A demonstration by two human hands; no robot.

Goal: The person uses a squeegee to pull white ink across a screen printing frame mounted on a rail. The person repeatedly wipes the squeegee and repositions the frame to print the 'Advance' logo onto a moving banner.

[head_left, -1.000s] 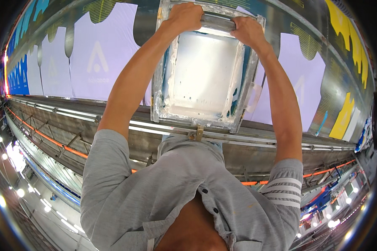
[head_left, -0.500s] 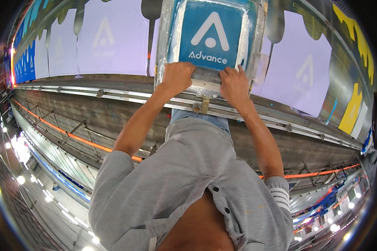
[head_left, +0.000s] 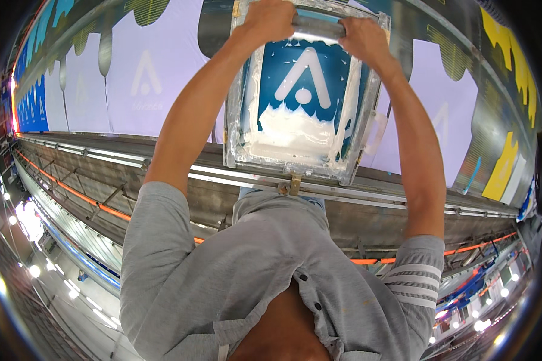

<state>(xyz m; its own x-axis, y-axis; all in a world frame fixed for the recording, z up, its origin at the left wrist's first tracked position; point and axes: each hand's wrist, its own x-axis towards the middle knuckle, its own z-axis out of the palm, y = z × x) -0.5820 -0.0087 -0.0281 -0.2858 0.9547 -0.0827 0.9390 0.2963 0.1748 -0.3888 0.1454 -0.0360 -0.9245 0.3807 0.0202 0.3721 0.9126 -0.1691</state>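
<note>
Two hands (head_left: 270, 21) (head_left: 367, 41) grasp the squeegee (head_left: 318, 27) at opposite ends, its long axis lying crosswise; the white ink (head_left: 295, 129) lies nearer the person (head_left: 271, 240).

Squeegee (head_left: 318, 27) at far end of screen frame (head_left: 233, 123), fabric panels (head_left: 162, 48) left and right on table (head_left: 214, 27).

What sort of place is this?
Likely a garment screen-printing workshop: a framed blue screen has white paste, probably ink, spread on it, and lilac cut garment panels lie in a row along a long table.
</note>
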